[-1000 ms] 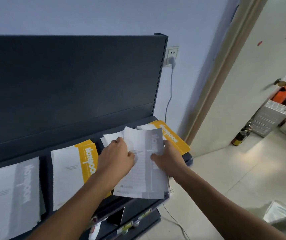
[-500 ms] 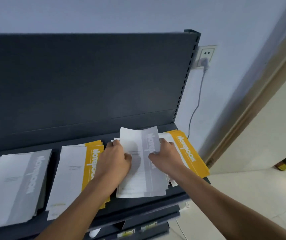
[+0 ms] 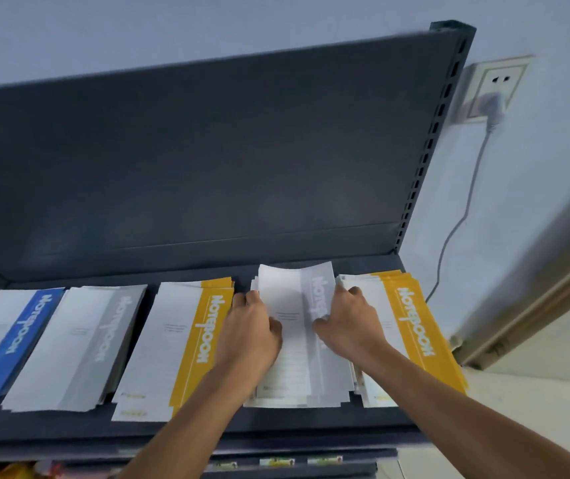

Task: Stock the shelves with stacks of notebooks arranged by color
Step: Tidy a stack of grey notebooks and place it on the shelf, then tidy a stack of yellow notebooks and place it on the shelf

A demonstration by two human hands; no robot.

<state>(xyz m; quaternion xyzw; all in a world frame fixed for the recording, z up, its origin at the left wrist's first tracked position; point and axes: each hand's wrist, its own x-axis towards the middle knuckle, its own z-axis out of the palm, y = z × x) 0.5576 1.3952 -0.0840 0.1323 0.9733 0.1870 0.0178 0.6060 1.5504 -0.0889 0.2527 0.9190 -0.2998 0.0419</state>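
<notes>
— Where is the grey notebook stack [image 3: 293, 375]?
— Lower centre of the frame, on the dark shelf [image 3: 207, 426], between the left yellow stack [image 3: 186, 340] and the right yellow stack [image 3: 411, 326] (its top cover bows up at the far end).
— And the hands?
— The left hand [image 3: 252, 333] grips its left edge, fingers curled round it. The right hand [image 3: 349, 326] pinches its right edge, thumb on the cover.

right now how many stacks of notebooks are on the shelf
5, left to right: blue stack, grey stack, yellow stack, second grey stack held by left hand and right hand, second yellow stack. More may be hidden past the left edge.
</notes>
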